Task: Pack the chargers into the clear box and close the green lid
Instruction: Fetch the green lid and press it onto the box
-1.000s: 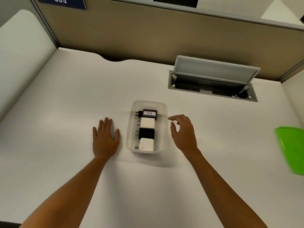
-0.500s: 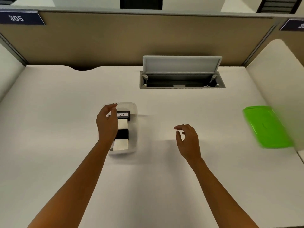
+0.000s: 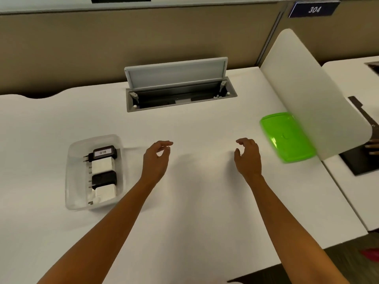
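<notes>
Only two bits of writing are readable: a white sticker reading "018" on the black charger (image 3: 105, 153) at the far end of the clear box (image 3: 94, 172), and "304" on the dark blue sign (image 3: 313, 9) up on the partition past the table's far right corner.

Your left hand (image 3: 156, 160) is over the middle of the table (image 3: 194, 201), just to the right of the box and not touching it. Fingers are loosely curled, thumb and index tips close together but with a gap, nothing in them. Your right hand (image 3: 248, 157) is in much the same pose, half open, fingers bent, empty, over bare table, with the green lid (image 3: 287, 137) a bit further to its right. The two hands are well apart from each other.

The box sits toward the left side of the table, open on top. Four chargers are lined up in a row inside: the labelled black one, then a white charger (image 3: 102, 165), another black one (image 3: 104, 179), and a white one (image 3: 105, 192) at the near end, prongs all pointing left.

The lid lies flat by the right edge of the table, right up against the white curved divider (image 3: 311, 93), bright green and a bit motion-blurred. Well apart from the box.

An open grey cable hatch (image 3: 178, 85) is in the table near the far edge.
</notes>
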